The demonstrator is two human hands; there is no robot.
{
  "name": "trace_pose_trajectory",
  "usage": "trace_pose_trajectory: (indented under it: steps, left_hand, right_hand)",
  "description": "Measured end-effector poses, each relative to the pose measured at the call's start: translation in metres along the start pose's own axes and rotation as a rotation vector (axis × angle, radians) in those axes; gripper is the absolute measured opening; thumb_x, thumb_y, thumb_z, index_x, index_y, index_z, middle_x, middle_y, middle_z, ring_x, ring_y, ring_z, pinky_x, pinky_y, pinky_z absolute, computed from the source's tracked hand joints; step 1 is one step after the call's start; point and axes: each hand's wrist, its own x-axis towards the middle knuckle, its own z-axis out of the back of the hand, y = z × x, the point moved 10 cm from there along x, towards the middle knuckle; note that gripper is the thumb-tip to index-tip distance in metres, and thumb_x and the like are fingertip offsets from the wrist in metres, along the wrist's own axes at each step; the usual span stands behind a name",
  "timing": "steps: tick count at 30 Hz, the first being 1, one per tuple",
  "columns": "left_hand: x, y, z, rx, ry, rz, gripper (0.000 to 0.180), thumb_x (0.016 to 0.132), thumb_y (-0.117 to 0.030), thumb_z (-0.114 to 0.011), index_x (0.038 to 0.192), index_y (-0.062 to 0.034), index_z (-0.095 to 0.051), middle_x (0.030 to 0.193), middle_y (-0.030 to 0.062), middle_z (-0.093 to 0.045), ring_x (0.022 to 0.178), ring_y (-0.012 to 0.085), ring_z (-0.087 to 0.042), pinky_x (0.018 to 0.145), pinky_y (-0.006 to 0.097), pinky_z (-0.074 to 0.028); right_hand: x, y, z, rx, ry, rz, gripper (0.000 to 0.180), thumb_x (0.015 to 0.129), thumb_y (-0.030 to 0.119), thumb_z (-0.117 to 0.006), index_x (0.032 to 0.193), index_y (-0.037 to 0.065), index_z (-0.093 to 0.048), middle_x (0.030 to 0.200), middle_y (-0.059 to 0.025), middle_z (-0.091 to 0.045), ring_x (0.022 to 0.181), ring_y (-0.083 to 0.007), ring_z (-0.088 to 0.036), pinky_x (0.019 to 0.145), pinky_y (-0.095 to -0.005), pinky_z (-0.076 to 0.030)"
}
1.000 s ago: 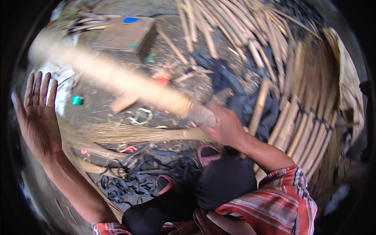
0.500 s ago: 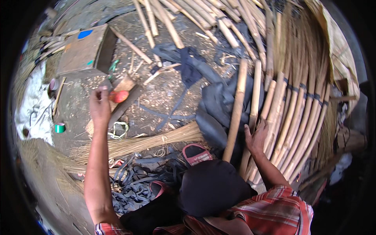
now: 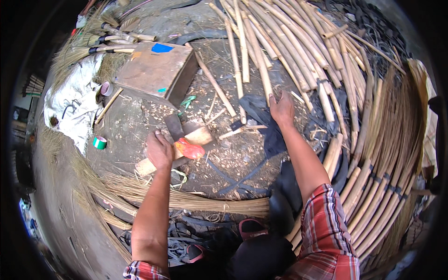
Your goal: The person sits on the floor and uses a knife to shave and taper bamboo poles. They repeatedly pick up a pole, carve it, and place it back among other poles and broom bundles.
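Observation:
My left hand (image 3: 159, 150) is closed, fingers curled together, beside a pale wooden block (image 3: 199, 134) and a shiny orange-red object (image 3: 190, 149). What it holds, if anything, is hidden. A flat dark plate (image 3: 174, 127) lies just past its fingertips. My right hand (image 3: 283, 111) stretches forward with its fingers apart. Its fingertips are at the near end of a long bamboo pole (image 3: 261, 70), over a strip of black rubber sheet (image 3: 255, 108); whether they touch the pole I cannot tell.
Several bamboo poles (image 3: 298, 56) are heaped at the far right. Brooms with bamboo handles (image 3: 373, 219) lie in a row on the right. A wooden box (image 3: 154, 70) stands far left, near green tape (image 3: 99, 143). A bundle of straw (image 3: 210, 200) lies in front of me.
My right hand has left the broom handles and moved forward and left to the pole's end. My left hand has come down beside the block and orange-red object. The view has shifted.

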Motion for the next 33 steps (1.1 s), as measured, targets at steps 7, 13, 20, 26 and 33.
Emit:
trace_pose_trajectory:
  steps: [7,13,20,26,33]
  left_hand:
    - [-0.002,-0.02,-0.007,0.131,0.044,-0.023,0.028,0.108,-0.029,-0.045,0.111,-0.0059,-0.061,0.103,0.0229,-0.066,0.092,0.0469,-0.065,0.078,0.056,-0.049]
    - [0.002,-0.029,-0.006,0.09,0.03,-0.067,0.023,0.106,-0.025,-0.049,0.114,-0.0092,-0.064,0.103,0.0193,-0.067,0.091,0.0443,-0.065,0.079,0.054,-0.05]
    - [0.005,-0.031,-0.009,0.106,0.055,-0.07,0.022,0.105,-0.024,-0.05,0.111,-0.0098,-0.066,0.102,0.018,-0.068,0.09,0.0434,-0.066,0.078,0.053,-0.051]
    - [0.006,-0.025,-0.013,0.121,0.097,-0.014,0.022,0.104,-0.025,-0.051,0.109,-0.0104,-0.067,0.101,0.0179,-0.069,0.087,0.0428,-0.067,0.076,0.053,-0.051]
    - [0.01,-0.022,-0.016,0.153,0.107,-0.029,0.021,0.103,-0.025,-0.052,0.106,-0.0102,-0.066,0.099,0.0169,-0.069,0.083,0.0422,-0.067,0.074,0.053,-0.051]
  right_hand:
    - [0.053,-0.026,-0.075,-0.162,0.176,-0.087,0.043,0.092,0.028,-0.07,0.122,-0.003,-0.063,0.113,-0.0283,-0.068,0.115,-0.0443,-0.066,0.099,-0.053,-0.051]
    - [0.046,-0.043,-0.085,0.686,0.358,-0.446,0.031,0.101,0.032,-0.064,0.107,0.002,-0.06,0.073,-0.0059,-0.062,0.052,-0.0141,-0.056,0.05,-0.0293,-0.045]
    - [0.041,0.011,-0.084,0.671,0.37,-0.242,0.035,0.101,0.034,-0.066,0.116,0.003,-0.061,0.071,-0.0028,-0.061,0.048,-0.0106,-0.052,0.045,-0.0275,-0.042]
    - [0.096,0.049,-0.12,0.178,0.229,0.031,0.054,0.098,0.037,-0.065,0.134,-0.003,-0.059,0.11,-0.0225,-0.071,0.102,-0.0357,-0.069,0.093,-0.0433,-0.052]
    - [0.13,0.044,-0.178,-0.026,0.306,-0.12,0.061,0.088,0.037,-0.071,0.132,-0.004,-0.061,0.124,-0.0301,-0.068,0.121,-0.0434,-0.065,0.104,-0.0464,-0.049]
